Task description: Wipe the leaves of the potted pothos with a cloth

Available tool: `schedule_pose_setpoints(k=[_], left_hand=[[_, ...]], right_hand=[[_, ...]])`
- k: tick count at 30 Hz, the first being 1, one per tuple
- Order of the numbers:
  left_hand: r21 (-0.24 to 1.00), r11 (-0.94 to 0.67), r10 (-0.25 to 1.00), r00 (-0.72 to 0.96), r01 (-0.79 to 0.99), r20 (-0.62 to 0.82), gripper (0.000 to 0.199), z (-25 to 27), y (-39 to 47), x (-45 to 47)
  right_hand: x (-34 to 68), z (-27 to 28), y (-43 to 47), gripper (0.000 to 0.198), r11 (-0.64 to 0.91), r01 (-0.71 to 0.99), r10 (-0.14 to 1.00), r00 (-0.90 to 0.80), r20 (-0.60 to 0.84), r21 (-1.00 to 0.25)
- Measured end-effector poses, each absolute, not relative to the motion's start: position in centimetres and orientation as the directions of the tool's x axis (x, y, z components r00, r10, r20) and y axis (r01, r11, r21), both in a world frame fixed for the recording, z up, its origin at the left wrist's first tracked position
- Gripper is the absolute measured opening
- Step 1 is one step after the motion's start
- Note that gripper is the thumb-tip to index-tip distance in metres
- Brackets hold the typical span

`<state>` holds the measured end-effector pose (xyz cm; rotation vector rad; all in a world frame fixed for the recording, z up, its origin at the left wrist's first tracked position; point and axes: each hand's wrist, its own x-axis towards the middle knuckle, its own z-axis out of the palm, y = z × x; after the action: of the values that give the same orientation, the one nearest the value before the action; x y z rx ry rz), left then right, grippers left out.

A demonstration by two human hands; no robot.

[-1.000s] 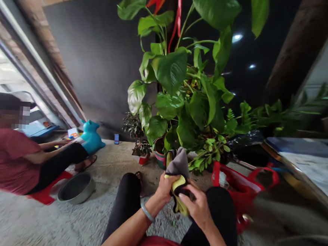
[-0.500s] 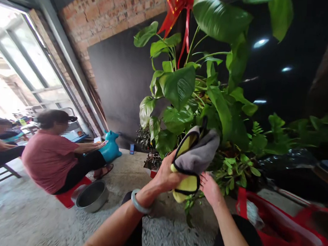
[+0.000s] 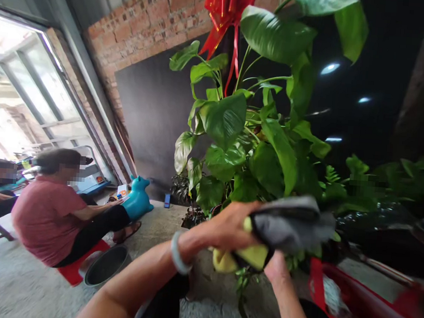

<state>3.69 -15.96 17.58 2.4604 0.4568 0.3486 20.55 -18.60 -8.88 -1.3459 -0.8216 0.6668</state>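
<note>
Grey-and-yellow cloth (image 3: 283, 229) (blurred at its far end) is clasped in the person's left hand (image 3: 232, 226); the right hand (image 3: 277, 270) is just beneath, its grip impossible to tell.

No readable text, labels, brands, numbers or signs.

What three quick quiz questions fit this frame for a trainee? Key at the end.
1. Fill in the blank: The left hand holds a black-edged fabric cloth coloured ____ and yellow.
2. True or false: The shiny red ribbon bow sits higher in the picture than the cloth.
3. Pick one: In the picture, the glossy turquoise animal-shaped figure is (a) left of the cloth, (b) right of it, (c) directly below it.

Key: 1 grey; 2 true; 3 a.
</note>
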Motion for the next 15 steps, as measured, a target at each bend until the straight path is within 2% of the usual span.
schedule_pose_setpoints(k=[2, 3, 4, 6, 8, 9, 10, 12, 15], left_hand=[[0.459, -0.819, 0.503, 0.815, 0.344, 0.288, 0.066, 18.7, -14.2, 7.6], [0.384, -0.808, 0.568, 0.763, 0.447, 0.309, 0.067, 18.4, -13.4, 9.1], [0.315, -0.796, 0.595, 0.763, 0.517, 0.253, 0.065, 17.6, -12.8, 10.0], [0.236, -0.808, 0.56, 0.828, 0.54, 0.021, 0.058, 15.5, -12.4, 10.1], [0.245, -0.848, 0.437, 0.882, 0.469, -0.175, 0.054, 13.7, -13.0, 8.2], [0.273, -0.864, 0.377, 0.904, 0.422, -0.202, 0.053, 13.4, -13.5, 7.0], [0.305, -0.874, 0.336, 0.925, 0.377, -0.179, 0.054, 13.4, -14.0, 5.9], [0.369, -0.88, 0.312, 0.95, 0.298, -0.024, 0.057, 14.3, -14.6, 4.6], [0.419, -0.872, 0.395, 0.87, 0.255, 0.294, 0.071, 15.0, -14.0, 5.4]], right_hand=[[20.8, -8.9, -19.0, 0.054, 0.155, -0.216, 0.842, 0.54, 0.015, -0.964], [20.8, -8.9, -19.1, 0.052, 0.175, -0.333, 0.846, 0.533, -0.032, -0.927], [20.9, -8.9, -19.2, 0.051, 0.188, -0.422, 0.848, 0.525, -0.07, -0.887], [20.9, -8.9, -19.1, 0.049, 0.216, -0.55, 0.844, 0.52, -0.129, -0.807], [21.0, -9.0, -18.8, 0.044, 0.257, -0.626, 0.824, 0.54, -0.171, -0.736], [21.0, -9.1, -18.6, 0.043, 0.277, -0.65, 0.808, 0.556, -0.194, -0.707], [21.1, -9.2, -18.4, 0.041, 0.288, -0.669, 0.787, 0.573, -0.229, -0.685], [21.4, -9.8, -18.2, 0.034, 0.268, -0.701, 0.729, 0.596, -0.337, -0.661], [22.1, -10.9, -18.4, 0.028, 0.196, -0.73, 0.604, 0.616, -0.506, -0.655]])
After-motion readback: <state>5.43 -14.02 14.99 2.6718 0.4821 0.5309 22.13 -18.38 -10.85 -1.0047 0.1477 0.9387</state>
